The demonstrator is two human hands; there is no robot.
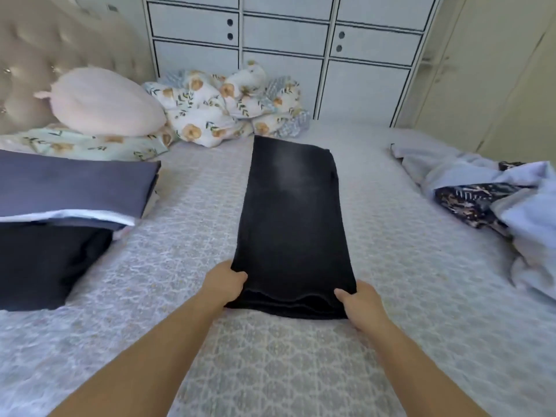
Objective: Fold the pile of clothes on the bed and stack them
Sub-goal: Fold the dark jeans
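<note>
A pair of black jeans (293,224) lies folded lengthwise in a long strip down the middle of the bed (186,242). My left hand (224,282) grips its near left corner, thumb on top. At the near right corner my right hand (359,302) holds the same end, thumb on the cloth. A stack of folded clothes (69,188), blue-grey on top and dark below, sits at the left. An unfolded pile (493,194) of pale blue and dark patterned garments lies at the right.
A pink plush pillow (105,100) and a crumpled floral quilt (228,103) lie at the head of the bed. White cabinets (285,43) stand behind. The tufted headboard (36,55) is at the far left.
</note>
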